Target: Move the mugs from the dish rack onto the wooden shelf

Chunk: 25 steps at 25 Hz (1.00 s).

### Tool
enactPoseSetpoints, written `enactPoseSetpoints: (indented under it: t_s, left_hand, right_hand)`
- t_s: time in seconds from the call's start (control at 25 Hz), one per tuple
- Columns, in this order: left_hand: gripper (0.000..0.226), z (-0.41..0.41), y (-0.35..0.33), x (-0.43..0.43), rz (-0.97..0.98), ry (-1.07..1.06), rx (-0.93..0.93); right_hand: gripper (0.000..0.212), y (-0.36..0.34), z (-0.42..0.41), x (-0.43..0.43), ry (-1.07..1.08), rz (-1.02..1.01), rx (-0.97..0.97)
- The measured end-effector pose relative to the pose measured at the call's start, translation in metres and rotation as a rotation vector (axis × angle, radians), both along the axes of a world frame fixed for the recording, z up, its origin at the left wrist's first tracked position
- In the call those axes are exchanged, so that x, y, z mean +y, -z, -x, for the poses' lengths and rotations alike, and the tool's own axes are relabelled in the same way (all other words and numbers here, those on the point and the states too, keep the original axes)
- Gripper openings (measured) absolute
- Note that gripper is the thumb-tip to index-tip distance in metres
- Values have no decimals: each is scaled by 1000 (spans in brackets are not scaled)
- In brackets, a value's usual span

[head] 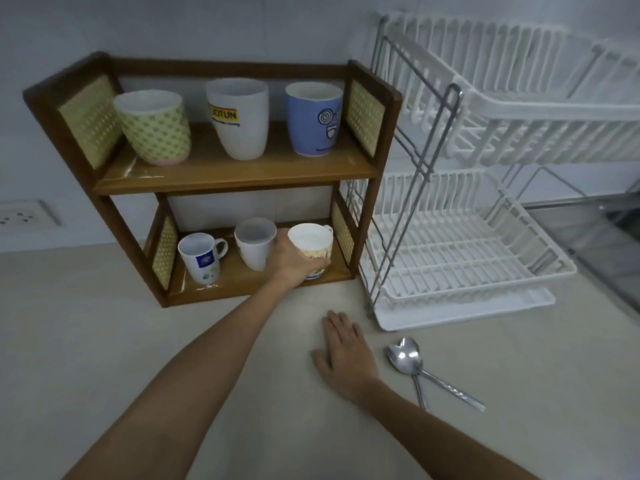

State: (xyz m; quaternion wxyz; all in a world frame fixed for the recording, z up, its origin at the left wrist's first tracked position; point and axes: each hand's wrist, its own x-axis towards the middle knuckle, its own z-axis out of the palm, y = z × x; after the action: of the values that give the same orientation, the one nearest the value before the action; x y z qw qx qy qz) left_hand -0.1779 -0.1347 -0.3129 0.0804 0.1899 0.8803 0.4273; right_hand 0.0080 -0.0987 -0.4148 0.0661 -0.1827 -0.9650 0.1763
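The wooden shelf point(235, 176) has two levels. On its upper board stand a green-patterned mug point(156, 128), a white mug with a yellow logo point(239, 117) and a blue mug point(315, 119). The lower board holds a small white mug with a blue emblem point(201, 256), a plain white mug point(252, 245) and a patterned mug point(313, 245) at the right end. My left hand point(294, 261) is wrapped around the patterned mug, which rests on the lower board. My right hand point(346, 351) lies flat on the counter, fingers apart. The white dish rack point(485, 237) to the right holds no mugs.
Two metal spoons point(415, 362) lie crossed on the counter right of my right hand. A white drip tray point(467, 315) sits under the rack. A wall socket point(24, 216) is at the far left. A sink edge point(609, 244) shows at the far right.
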Motion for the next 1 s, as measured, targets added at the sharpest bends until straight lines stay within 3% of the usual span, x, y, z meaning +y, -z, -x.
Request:
enactPoseSetpoints:
  t_s: [0.28, 0.48, 0.72, 0.88, 1.0]
  left_hand:
    - [95, 12, 33, 29, 5, -67, -47]
    - [97, 16, 45, 46, -101, -109, -90]
    - [96, 16, 47, 44, -96, -47, -112]
    - [78, 5, 33, 14, -69, 141, -65]
    - [67, 9, -16, -29, 96, 488, -224]
  right_hand:
    - [73, 9, 5, 4, -18, -56, -10]
    - [71, 7, 7, 4, -13, -47, 27]
    - [70, 8, 9, 6, -8, -70, 35]
    - [68, 8, 10, 7, -19, -25, 18]
    - [59, 0, 14, 8, 13, 103, 55]
